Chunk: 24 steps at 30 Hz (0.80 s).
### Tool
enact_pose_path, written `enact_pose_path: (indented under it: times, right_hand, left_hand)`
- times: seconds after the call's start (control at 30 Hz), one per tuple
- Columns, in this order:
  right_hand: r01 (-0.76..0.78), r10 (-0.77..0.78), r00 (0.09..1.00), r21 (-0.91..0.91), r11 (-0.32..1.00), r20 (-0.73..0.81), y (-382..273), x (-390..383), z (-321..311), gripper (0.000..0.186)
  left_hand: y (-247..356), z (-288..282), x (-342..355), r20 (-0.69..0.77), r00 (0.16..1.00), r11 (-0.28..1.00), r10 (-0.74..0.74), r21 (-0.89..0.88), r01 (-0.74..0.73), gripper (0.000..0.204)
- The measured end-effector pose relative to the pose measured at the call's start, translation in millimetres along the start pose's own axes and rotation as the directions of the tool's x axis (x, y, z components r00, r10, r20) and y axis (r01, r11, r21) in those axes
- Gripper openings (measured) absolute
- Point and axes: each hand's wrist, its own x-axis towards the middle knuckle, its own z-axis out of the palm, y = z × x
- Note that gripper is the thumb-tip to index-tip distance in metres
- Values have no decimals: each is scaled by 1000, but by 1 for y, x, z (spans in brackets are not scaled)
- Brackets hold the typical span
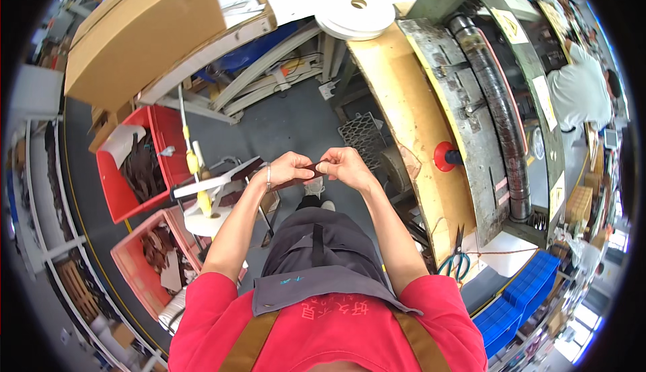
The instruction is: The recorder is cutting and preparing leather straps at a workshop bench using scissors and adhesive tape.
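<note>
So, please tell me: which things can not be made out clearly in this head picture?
In the head view:
- Dark brown strip: gripped parts hidden by the left hand and right hand.
- Cardboard box: inside hidden by its walls.
- Co-worker: handwork too small, near the fisheye rim.

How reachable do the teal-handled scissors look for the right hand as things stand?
Probably yes, once it frees up: the right hand is pinching the dark strip. The scissors are off to the person's right, and nothing visible covers their handles.
</note>
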Motion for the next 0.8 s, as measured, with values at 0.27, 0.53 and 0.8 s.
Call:
enact_pose_path:
  times: [0.27,0.53,0.8]
  right_hand:
    - [206,-206,766,-71,976,-609,-11,-93,-32,15]
    - [-379,-204,417,-373,847,-886,79,-318,-65,5]
    - [-632,-133,453,-423,649,-882,124,-343,-83,26]
  left_hand:
    - [76,34,24,-10,996,965,93,-247,-92,13]
    - [128,61,36,-188,949,964,251,-36,-262,15]
    - [162,96,64,-162,929,939,331,-43,-342,17]
